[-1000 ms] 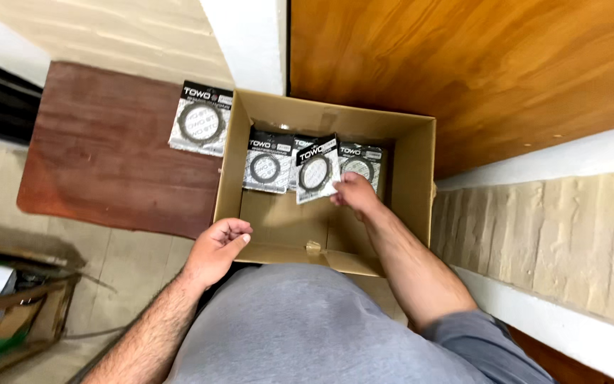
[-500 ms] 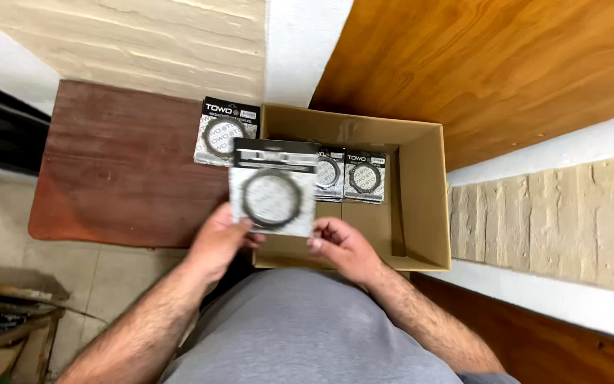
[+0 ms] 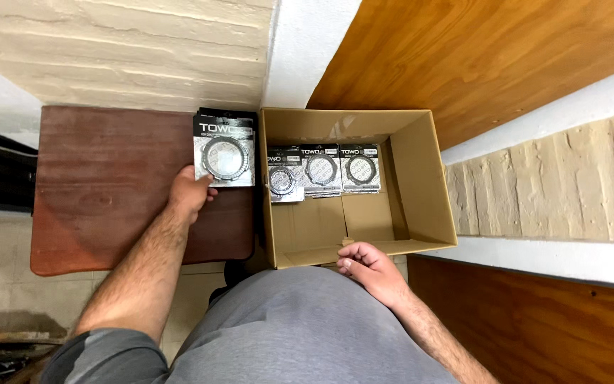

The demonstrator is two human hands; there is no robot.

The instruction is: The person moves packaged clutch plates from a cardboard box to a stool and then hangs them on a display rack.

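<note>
One flat pack (image 3: 224, 151) with the dark ring inside is out of the cardboard box (image 3: 421, 185) now, over on the brown surface (image 3: 108, 192) atop another pack, so the pile outside is growing. Left hand (image 3: 190, 193) pinches its lower left corner, fingers curled. Right hand (image 3: 365, 267) is loose, holding nothing, resting at the box's near edge, three packs (image 3: 321, 169) left standing inside
</note>
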